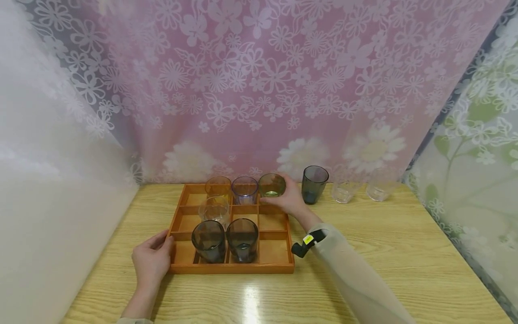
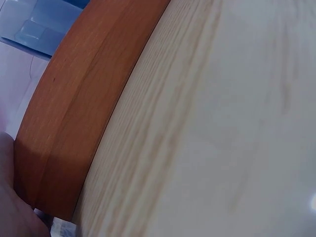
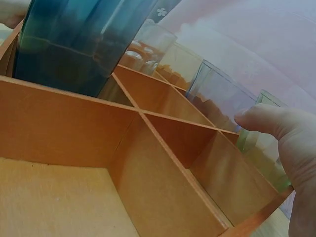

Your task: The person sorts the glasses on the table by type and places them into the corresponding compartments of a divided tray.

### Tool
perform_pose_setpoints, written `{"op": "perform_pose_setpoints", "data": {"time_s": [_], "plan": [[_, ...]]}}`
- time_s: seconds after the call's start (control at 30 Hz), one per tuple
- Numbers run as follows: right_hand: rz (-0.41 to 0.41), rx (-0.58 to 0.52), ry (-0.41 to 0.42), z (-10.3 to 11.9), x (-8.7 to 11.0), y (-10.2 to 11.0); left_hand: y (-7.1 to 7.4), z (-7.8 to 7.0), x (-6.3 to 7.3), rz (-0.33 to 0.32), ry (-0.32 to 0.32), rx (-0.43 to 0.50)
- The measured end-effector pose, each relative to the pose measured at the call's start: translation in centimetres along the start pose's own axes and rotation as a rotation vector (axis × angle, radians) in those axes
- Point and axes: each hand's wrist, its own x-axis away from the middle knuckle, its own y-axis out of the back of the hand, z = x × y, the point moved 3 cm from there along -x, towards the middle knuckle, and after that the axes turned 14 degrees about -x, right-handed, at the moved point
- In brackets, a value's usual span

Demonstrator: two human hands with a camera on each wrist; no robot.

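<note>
A wooden divided tray (image 1: 230, 269) lies on the table, and my left hand (image 1: 151, 258) grips its left side near the front corner. At the far right compartment, my right hand (image 1: 289, 198) holds a green glass (image 1: 272, 185), thumb on the near side; its far fingers are mostly hidden. Beside it in the back row stand a purple-tinted glass (image 1: 244, 191) and an amber glass (image 1: 218, 186). A clear glass (image 1: 214, 210) is in the middle row. Two dark grey glasses (image 1: 208, 240) occupy the front row side by side.
Right of the tray, another dark grey glass (image 1: 314, 184) and two clear glasses (image 1: 343, 191) stand in a row along the table's back edge. A pink flowered curtain (image 1: 259, 90) hangs directly behind. The wood-grained table (image 1: 404, 252) extends to the right.
</note>
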Motion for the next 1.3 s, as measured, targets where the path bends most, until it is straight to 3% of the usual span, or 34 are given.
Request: {"op": "perform_pose_setpoints", "data": {"time_s": [0.47,1.3], "plan": [[0.043,0.119,-0.028,0.4,0.1,-0.1,0.1,-0.1,-0.1,0.002,-0.009,0.036],[0.038,0.034,-0.095,1.3,1.3,0.9,-0.2,0.6,0.0,-0.009,0.004,0.027]]}}
